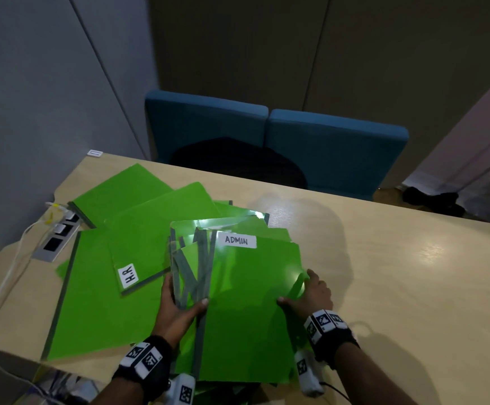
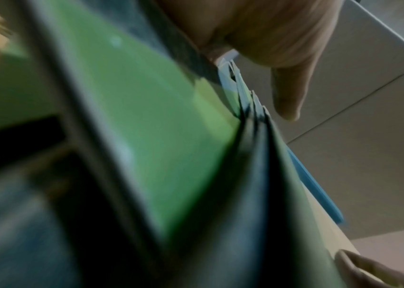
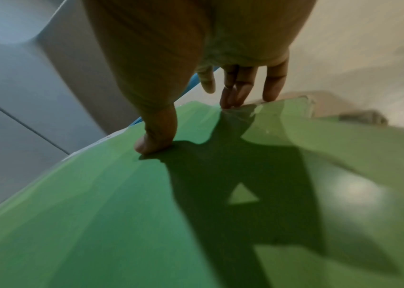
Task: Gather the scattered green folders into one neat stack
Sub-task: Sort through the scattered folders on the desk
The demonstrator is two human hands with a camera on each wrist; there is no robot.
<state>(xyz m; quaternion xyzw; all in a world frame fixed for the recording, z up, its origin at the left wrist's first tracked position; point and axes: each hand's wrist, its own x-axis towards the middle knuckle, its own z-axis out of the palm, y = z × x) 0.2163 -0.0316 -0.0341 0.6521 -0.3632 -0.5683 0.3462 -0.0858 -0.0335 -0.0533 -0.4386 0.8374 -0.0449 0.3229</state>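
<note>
I have a bundle of green folders [image 1: 246, 290] between both hands, tilted up off the surface [image 1: 398, 273] with its near edge hanging past the surface's front edge. The top one carries a white "ADMIN" label [image 1: 237, 240]. My left hand [image 1: 176, 305] grips the fanned grey spines on the bundle's left side, thumb on top and fingers curled underneath. My right hand [image 1: 311, 293] pinches the bundle's right edge: the right wrist view shows the thumb [image 3: 155, 134] pressed on the green cover and the fingers [image 3: 273, 83] reaching over the far edge. The left wrist view is blurred, but I can make out several folder edges stacked close together beside a finger [image 2: 287, 97].

Left of my left hand, more folders lie loose and overlapping on the surface: one with an "H.R" label [image 1: 128, 276] just beside the hand, a large folder [image 1: 97, 296] under it, and others [image 1: 126, 191] farther out. Beyond those sits a socket strip [image 1: 58, 235] with white cables plugged in.
</note>
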